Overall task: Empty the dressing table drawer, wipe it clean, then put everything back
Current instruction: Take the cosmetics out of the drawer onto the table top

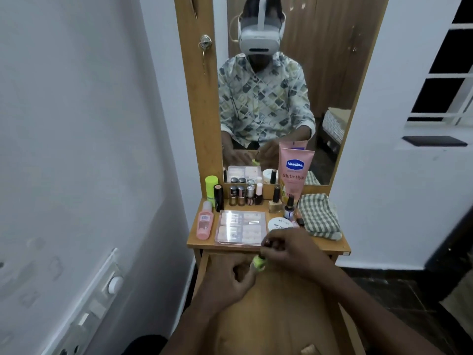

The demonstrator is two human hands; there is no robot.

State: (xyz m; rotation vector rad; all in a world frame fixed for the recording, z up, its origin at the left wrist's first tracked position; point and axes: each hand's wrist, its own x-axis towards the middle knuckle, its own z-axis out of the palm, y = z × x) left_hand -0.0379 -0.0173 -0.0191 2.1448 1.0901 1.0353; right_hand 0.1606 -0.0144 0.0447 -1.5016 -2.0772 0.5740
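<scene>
The dressing table drawer [271, 319] is pulled out toward me, and its wooden bottom shows bare between my arms. Over its far end my right hand [289, 249] pinches the cap of a small yellow nail polish bottle [258, 263] and also holds a small dark bottle [267, 242] in its fingers. My left hand [230, 280] is curled beside it, with thumb and forefinger at the yellow bottle's lower end. A checked cloth [320, 216] lies folded on the right of the table top [197, 242].
On the table top stand a clear plastic box of nail tips [242, 228], a pink bottle [204, 224], a white jar [280, 223], a Vaseline tube [294, 175], a green tube [211, 188] and several nail polish bottles [243, 194]. A mirror [266, 98] rises behind. A white wall is close on the left.
</scene>
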